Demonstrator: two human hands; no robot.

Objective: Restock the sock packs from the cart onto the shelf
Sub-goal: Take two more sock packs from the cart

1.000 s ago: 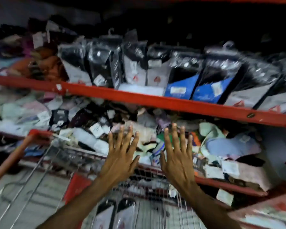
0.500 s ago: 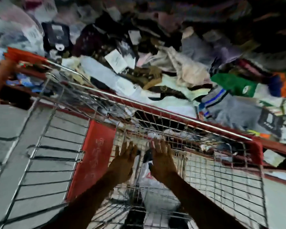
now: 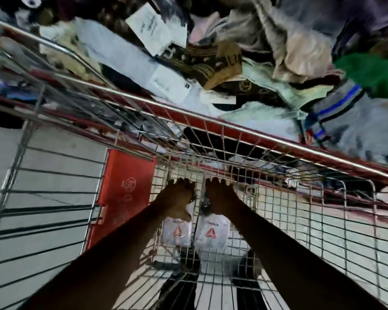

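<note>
Both my arms reach down into the wire cart [image 3: 238,128]. My left hand [image 3: 177,198] has its fingers curled over the dark top of a sock pack [image 3: 177,233] with a white lower half and a red triangle logo. My right hand [image 3: 221,195] curls over the top of a second, matching sock pack [image 3: 212,236] right beside it. The two packs stand upright against the cart's front mesh. More dark packs [image 3: 179,291] lie on the cart floor nearer me. The shelf [image 3: 323,151] beyond the cart is heaped with loose socks.
A red plastic flap [image 3: 126,186] hangs on the cart's folded seat at the left. The cart's steel rim runs diagonally across the view, close against the shelf's red edge. Grey tiled floor [image 3: 54,157] shows through the mesh on both sides.
My view has tipped down from the shelf into the cart. Both hands dropped from shelf height to the packs, and their spread fingers have curled over the pack tops.
</note>
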